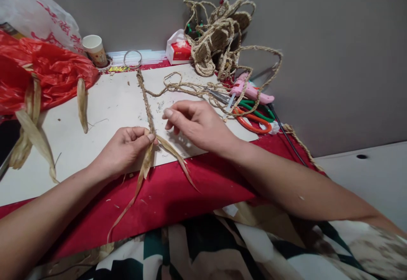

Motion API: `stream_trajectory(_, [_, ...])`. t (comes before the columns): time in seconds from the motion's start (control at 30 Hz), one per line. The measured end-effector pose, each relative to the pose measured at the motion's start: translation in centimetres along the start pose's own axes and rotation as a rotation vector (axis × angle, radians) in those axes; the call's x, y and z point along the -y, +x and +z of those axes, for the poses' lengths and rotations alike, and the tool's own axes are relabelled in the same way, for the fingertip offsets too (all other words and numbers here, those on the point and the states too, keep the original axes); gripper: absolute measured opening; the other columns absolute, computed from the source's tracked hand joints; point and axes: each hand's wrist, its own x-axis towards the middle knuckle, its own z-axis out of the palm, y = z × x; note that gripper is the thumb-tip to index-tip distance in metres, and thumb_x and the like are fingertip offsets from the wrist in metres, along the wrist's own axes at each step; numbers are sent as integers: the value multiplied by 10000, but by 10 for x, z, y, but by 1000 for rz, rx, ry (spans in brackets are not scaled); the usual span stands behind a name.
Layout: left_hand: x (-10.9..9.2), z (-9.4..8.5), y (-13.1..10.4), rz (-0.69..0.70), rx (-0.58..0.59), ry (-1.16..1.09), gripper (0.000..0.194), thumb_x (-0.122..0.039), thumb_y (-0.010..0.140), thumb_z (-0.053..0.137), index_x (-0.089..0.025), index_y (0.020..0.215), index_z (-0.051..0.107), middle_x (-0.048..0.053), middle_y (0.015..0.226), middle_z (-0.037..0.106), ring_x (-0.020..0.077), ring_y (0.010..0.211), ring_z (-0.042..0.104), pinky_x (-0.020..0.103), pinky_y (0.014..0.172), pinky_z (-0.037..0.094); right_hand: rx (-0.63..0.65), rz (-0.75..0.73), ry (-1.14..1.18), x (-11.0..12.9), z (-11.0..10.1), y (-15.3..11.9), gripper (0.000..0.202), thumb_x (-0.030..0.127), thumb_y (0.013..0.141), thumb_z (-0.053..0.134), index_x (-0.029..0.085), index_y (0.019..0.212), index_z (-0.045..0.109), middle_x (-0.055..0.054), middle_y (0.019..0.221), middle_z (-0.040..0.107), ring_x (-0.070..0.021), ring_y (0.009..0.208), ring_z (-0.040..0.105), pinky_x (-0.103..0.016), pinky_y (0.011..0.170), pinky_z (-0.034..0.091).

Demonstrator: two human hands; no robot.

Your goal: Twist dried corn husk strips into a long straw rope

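A braided cord (146, 102) of dried, husk-like strips runs down the white board, and its lower end is in my left hand (129, 146). My left thumb and fingers pinch the cord where the braid ends. Below the pinch, loose strips (176, 155) fan out over the board's front edge, one trailing far down over the red cloth. Just right of the cord, my right hand (199, 125) hovers with fingers loosely bent and apart, and nothing shows in it. The cord's far end lies near a metal ring (132, 59).
Loose husks (34, 134) and a red plastic bag (47, 68) lie left. A paper cup (94, 51) and tissue pack (179, 51) stand at the back. Right are coiled braided rope (219, 38), a pink glue gun (254, 91) with a cable, and orange-handled scissors (252, 125).
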Motion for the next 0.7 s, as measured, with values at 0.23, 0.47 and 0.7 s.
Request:
stream_trajectory(0.23, [6,-4,4,87,42,120,224,-353,783,607,-161,677,557,-53,476,432,60,401,335,195,413,267,439,320,340,-20,13,9,333,402,887,513,127,702,544,83,414,379,-29,322,253,-165,320,190])
stream_trajectory(0.47, [7,-11,5,252,36,568,264,-366,844,485,-147,743,593,-11,607,520,96,530,421,209,498,351,547,454,451,-26,6,18,354,366,824,603,151,573,473,106,333,300,-21,283,173,-159,287,116])
stream_trajectory(0.7, [-1,-4,-9,169,104,522,239,-307,862,423,-174,717,558,-27,553,514,84,437,411,191,411,331,228,361,284,-19,24,9,270,69,786,506,102,530,585,39,391,480,-23,342,315,-156,376,254])
